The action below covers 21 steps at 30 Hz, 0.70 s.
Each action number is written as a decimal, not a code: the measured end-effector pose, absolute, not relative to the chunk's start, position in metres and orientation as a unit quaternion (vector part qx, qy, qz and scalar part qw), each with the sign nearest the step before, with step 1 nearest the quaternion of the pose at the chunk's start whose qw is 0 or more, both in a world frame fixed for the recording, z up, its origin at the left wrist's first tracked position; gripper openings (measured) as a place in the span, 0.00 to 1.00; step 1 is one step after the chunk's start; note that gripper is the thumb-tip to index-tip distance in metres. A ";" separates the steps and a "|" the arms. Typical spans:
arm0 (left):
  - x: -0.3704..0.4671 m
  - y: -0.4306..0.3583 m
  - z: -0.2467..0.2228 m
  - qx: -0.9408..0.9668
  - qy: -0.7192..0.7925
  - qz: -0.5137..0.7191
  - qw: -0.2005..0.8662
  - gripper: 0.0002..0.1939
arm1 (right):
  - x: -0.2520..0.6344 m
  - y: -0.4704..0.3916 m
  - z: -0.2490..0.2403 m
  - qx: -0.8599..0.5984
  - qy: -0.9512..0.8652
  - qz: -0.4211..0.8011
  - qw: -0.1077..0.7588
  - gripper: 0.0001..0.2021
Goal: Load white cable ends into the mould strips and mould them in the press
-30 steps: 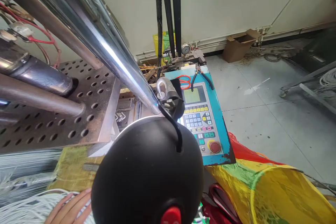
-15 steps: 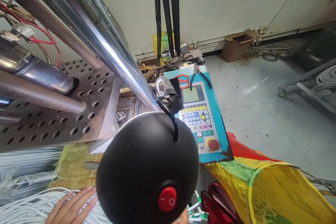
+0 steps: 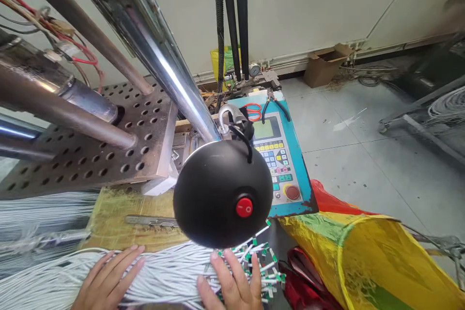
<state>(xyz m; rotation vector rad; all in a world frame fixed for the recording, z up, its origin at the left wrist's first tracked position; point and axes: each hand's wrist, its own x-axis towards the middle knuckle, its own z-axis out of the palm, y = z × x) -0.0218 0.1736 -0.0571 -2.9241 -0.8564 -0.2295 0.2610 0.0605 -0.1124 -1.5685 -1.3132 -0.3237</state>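
Observation:
A thick bundle of white cables (image 3: 170,271) lies across the bottom of the view, with green-and-white connectors (image 3: 269,271) at its right end. My left hand (image 3: 111,281) rests flat on the cables, its fingers stretched out. Close to the connector ends, my right hand (image 3: 232,283) touches the bundle with its fingers spread. Neither hand is closed around anything. Above them hangs a round black lamp head (image 3: 221,193) with a red switch (image 3: 244,207), covering part of what lies behind it. A thin metal bar (image 3: 150,221) lies on the yellowish board (image 3: 112,213) beyond the cables.
A machine with a perforated metal plate (image 3: 145,155) and steel columns (image 3: 174,82) stands at left. A blue control panel (image 3: 300,174) carries pliers (image 3: 274,106) and orange-handled scissors (image 3: 253,110). A yellow sack (image 3: 392,252) stands at right, a cardboard box (image 3: 323,68) by the wall.
The lamp head appears smaller and higher in the view, uncovering more of the cables and my right hand. My left hand sits slightly farther right and higher in the picture.

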 end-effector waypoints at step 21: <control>-0.028 0.178 -0.061 -0.962 -0.244 -0.090 0.079 0.36 | 0.277 0.033 -0.080 -0.654 -0.658 -0.015 0.374 0.22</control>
